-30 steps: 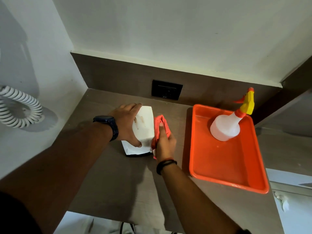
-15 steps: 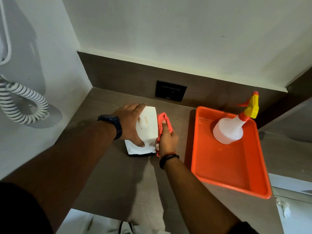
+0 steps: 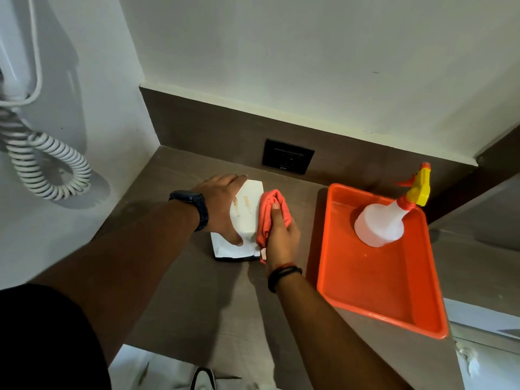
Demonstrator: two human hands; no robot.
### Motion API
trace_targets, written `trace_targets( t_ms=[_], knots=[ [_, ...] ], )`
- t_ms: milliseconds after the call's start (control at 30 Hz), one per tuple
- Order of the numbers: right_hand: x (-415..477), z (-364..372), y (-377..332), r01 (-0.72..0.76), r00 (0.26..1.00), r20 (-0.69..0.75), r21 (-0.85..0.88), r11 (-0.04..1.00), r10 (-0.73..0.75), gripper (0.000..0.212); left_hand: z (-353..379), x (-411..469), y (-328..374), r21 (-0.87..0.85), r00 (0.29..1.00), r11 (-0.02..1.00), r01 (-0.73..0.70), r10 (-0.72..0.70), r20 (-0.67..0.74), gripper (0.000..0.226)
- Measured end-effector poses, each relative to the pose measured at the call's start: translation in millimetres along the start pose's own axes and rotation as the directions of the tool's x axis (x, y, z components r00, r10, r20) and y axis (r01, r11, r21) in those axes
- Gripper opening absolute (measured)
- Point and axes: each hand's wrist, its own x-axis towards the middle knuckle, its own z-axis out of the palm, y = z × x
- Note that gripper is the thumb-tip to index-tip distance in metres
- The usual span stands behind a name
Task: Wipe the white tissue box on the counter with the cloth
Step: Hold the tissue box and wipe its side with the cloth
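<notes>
a white tissue box sits on a brown wood-grain surface, toward the back left corner where two pale walls meet. the left hand, a dark watch on its wrist, has its grip wrapped over the box's left side, thumb on the near face. the right hand has its grip closed on a folded pink-red cloth, pressed against the box's right side. faint brown streaks mark the top of the box. just right of the hands lies an orange tray holding a white spray bottle with a yellow and orange nozzle, close enough to limit sideways sweep. a black wall socket sits in the dark backsplash behind; its small print is unreadable. a coiled white cord hangs on the left wall. the surface's near edge is open, with bare room in front of the box.
</notes>
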Motion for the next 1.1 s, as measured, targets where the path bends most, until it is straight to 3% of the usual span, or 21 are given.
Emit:
trace_targets(
  t_ms=[167,267,400,467,600,667,733,833,933,1000,1033,1100],
  knots=[
    [29,15,-11,0.044,0.995,0.088,-0.060,0.997,-0.039,0.027,-1,-1,1,-0.023,1.000,1.000,-0.002,0.002,-0.008,0.134],
    [46,15,5,-0.102,0.992,0.066,-0.028,0.994,0.104,0.051,-2,-2,2,-0.006,1.000,1.000,0.002,-0.002,-0.004,0.134],
    [32,4,23,-0.193,0.981,0.015,-0.047,0.980,0.194,0.060,-1,-1,2,-0.005,1.000,1.000,0.009,-0.009,-0.002,0.137],
    [24,4,15,-0.140,0.990,-0.004,-0.032,0.990,0.140,0.056,0,-1,1,-0.022,1.000,1.000,0.008,-0.008,-0.005,0.136],
    [29,17,-19,0.099,0.993,0.064,-0.034,0.994,-0.097,0.020,0,-2,0,-0.043,0.999,0.999,-0.008,0.006,-0.037,0.131],
    [36,23,-28,0.169,0.982,0.097,-0.080,0.982,-0.161,0.027,0,-1,1,-0.051,0.998,0.999,-0.016,0.013,-0.058,0.127],
    [42,24,-23,0.112,0.991,0.089,-0.116,0.987,-0.102,0.033,0,0,1,-0.046,0.999,0.999,-0.007,0.004,-0.053,0.129],
    [53,11,9,-0.091,0.995,0.032,-0.062,0.994,0.093,0.050,1,0,1,-0.011,0.999,1.000,0.013,-0.013,-0.029,0.136],
    [28,-6,12,-0.251,0.968,0.002,0.038,0.967,0.251,0.034,1,-1,0,-0.009,1.000,1.000,0.006,-0.006,-0.031,0.139],
    [18,-12,9,-0.338,0.941,0.069,0.151,0.929,0.331,0.035,1,0,-1,-0.024,0.999,1.000,0.005,-0.006,-0.033,0.138],
    [17,-14,7,-0.326,0.945,0.101,0.213,0.921,0.311,0.037,1,0,-2,-0.040,0.999,0.999,0.004,-0.006,-0.032,0.138],
    [15,-11,-8,-0.144,0.989,0.068,0.271,0.952,0.130,0.031,1,-1,-3,-0.085,1.000,0.996,0.005,-0.007,-0.027,0.140]
  ],
)
